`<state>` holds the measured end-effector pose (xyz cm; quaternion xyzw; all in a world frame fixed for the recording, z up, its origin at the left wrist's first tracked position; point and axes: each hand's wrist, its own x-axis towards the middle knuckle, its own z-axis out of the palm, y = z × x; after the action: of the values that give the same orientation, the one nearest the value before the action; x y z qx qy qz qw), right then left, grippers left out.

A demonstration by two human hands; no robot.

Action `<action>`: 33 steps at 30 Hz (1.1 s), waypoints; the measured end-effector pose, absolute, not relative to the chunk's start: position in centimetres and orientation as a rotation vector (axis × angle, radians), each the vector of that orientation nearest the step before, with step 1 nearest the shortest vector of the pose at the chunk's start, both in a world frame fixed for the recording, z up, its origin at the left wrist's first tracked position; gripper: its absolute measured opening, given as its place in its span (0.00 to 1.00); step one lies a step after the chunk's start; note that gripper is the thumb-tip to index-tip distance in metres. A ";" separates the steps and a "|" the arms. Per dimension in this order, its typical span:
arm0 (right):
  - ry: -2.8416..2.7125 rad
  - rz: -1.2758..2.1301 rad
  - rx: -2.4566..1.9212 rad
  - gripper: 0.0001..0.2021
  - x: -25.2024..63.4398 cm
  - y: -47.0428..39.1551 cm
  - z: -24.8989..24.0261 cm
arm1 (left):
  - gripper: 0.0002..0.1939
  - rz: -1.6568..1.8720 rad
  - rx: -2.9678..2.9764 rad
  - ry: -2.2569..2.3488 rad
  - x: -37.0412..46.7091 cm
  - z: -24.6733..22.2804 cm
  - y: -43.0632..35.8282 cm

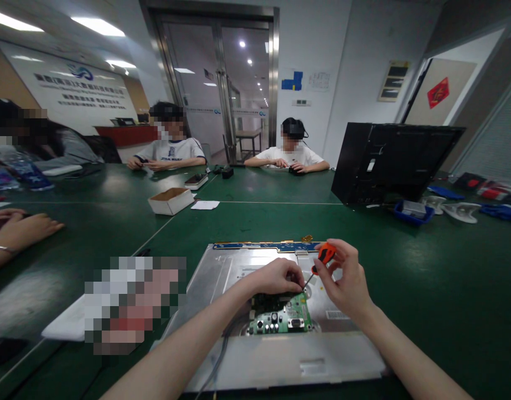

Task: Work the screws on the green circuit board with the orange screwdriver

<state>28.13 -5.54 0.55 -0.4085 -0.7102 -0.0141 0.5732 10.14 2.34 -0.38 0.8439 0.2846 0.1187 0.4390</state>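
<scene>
A flat metal display panel lies before me on the green table, with a green circuit board on its middle. My right hand grips a screwdriver by its orange and black handle. The shaft slants down left, its tip at the board's upper right corner. My left hand rests over the board's top edge, fingers closed and pinched close to the screwdriver tip. Whatever those fingers hold, if anything, is hidden. Along the panel's far edge runs a narrow blue circuit strip. Grey cables trail off the board's left side.
A black monitor stands at the back right, with a blue tray by its base. An open white box sits at centre left. Several people sit around the table; a co-worker's hand lies at the left.
</scene>
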 end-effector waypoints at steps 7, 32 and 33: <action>-1.719 -0.063 -0.945 0.18 27.9 -5.7 1.0 | 0.02 0.300 2.102 0.700 10.1 -0.3 2.4; -1.643 0.031 -0.945 0.18 28.0 -5.4 0.0 | 0.03 0.294 2.080 0.711 10.1 -0.4 2.4; -1.652 0.023 -0.944 0.18 28.0 -5.4 0.1 | 0.03 0.293 2.082 0.711 10.1 -0.4 2.4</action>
<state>28.02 -5.40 0.05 -0.4039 -0.7069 0.0100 0.5805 10.14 2.42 -0.37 0.8401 0.2870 0.1184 0.4448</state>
